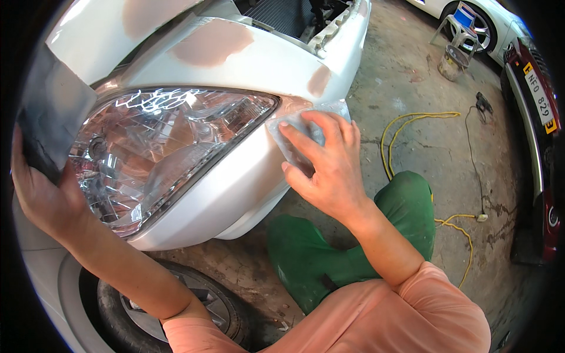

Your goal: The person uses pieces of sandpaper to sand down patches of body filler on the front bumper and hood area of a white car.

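A stiff-looking dark grey sheet point(50, 109) is pinched at its lower edge in my left hand point(50, 203), beside the far left side of the headlight point(170, 153). My right hand point(332, 167) holds a thin, pale grey translucent sheet point(315, 132) against the white bumper point(235, 194), by the headlight's inner corner. Its fingers are spread and bent over the sheet, with the thumb on the near side. Beneath the sheet, a dull pinkish-brown patch partly shows. Larger patches of that colour mark the panel point(215, 42) above the headlight.
A wheel point(194, 300) lies by the bumper below my left arm. Yellow cable point(385, 144) loops over the concrete floor at right, near a black plug point(484, 103). A dirty bucket point(453, 62) and stool point(462, 32) stand farther off. A dark red car point(544, 159) is at the right edge.
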{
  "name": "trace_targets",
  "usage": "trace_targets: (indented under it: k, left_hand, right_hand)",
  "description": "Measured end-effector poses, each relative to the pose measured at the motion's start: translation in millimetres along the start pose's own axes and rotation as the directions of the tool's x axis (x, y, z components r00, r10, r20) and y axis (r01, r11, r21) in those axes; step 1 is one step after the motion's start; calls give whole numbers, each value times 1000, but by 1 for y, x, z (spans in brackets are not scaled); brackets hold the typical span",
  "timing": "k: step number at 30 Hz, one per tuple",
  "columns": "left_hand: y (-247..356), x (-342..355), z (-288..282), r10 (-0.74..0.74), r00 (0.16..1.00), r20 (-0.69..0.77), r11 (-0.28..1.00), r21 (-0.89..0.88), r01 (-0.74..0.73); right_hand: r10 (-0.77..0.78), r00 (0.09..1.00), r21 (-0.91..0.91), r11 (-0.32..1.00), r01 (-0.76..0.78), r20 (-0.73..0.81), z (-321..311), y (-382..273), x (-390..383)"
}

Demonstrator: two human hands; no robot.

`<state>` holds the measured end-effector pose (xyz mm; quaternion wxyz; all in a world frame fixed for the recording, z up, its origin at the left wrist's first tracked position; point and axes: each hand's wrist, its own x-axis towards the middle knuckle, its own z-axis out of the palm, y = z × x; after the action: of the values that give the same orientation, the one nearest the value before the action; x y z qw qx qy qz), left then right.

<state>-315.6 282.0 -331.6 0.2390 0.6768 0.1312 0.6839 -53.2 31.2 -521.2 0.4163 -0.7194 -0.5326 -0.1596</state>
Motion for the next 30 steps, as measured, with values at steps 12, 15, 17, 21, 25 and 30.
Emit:
trace_targets:
  k: [12, 15, 17, 21, 25, 30]
  left_hand:
    - [-10, 10, -21, 62, 996, 63, 978, 197, -73]
    - [-9, 9, -19, 78, 990, 115, 985, 142, -94]
    - [-8, 10, -18, 134, 978, 161, 953, 250, -172]
    - [-7, 9, -19, 227, 946, 232, 806, 501, -316]
    - [-7, 9, -17, 241, 943, 227, 770, 547, -329]
    - [-4, 8, -14, 193, 966, 170, 830, 498, -253]
  right_hand:
    - [5, 986, -62, 998, 6, 169, -10, 1, -14]
    - [-12, 989, -6, 1000, 13, 149, -19, 6, -12]
    - [-7, 997, -3, 1000, 8, 75, -11, 8, -6]
    - [28, 1000, 14, 1000, -28, -13, 11, 5, -6]
    - [1, 999, 23, 1000, -2, 47, 11, 6, -23]
    - [-31, 999, 46, 998, 30, 24, -1, 11, -20]
